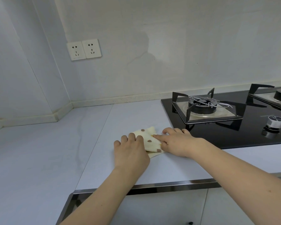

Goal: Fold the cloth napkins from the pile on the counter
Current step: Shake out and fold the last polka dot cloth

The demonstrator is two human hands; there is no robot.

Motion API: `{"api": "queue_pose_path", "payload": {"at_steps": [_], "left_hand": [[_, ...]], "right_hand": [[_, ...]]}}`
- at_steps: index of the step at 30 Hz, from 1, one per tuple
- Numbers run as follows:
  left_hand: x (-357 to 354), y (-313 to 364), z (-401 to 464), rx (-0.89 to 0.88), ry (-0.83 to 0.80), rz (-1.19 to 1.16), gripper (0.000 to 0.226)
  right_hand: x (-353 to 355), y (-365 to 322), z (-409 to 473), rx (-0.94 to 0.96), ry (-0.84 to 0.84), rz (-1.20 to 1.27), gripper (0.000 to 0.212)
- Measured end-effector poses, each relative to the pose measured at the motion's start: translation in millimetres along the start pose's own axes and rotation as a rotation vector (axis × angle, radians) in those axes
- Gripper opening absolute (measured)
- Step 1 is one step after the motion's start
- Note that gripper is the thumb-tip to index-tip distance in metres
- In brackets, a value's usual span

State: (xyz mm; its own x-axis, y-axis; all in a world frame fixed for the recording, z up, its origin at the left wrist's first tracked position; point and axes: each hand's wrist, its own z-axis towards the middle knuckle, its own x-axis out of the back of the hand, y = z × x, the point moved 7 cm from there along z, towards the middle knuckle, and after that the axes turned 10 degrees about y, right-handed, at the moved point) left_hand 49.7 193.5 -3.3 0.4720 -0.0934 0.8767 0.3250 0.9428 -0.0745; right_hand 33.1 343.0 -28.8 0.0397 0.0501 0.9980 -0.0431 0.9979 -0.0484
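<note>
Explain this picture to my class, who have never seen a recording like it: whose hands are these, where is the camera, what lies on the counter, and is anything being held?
There is no machine here: a person wears a wide-angle camera on the head, so you look forward and down along their two bare arms. The left hand and right hand both lie on a small cream napkin with brown dots, already folded small, on the pale counter. The fingers look fairly straight, pressing the cloth flat rather than gripping it, so nothing is lifted. To the right is a black gas hob with a burner and a control knob. Two wall sockets sit on the wall behind. No pile of other napkins shows in this view.
</note>
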Motion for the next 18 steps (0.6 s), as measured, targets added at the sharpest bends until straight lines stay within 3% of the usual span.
{"api": "queue_pose_path", "payload": {"at_steps": [4,10,18], "left_hand": [[-6,-9,-2,0.026,-0.078,-0.106,0.044],[-9,-14,-2,0.05,-0.223,-0.205,0.046],[-2,-24,-8,0.042,0.016,-0.084,0.026]], "right_hand": [[0,-3,0,-0.011,-0.024,-0.031,0.052],[2,-4,-1,-0.024,-0.045,-0.033,0.052],[-1,-4,-1,-0.029,-0.043,-0.032,0.052]]}}
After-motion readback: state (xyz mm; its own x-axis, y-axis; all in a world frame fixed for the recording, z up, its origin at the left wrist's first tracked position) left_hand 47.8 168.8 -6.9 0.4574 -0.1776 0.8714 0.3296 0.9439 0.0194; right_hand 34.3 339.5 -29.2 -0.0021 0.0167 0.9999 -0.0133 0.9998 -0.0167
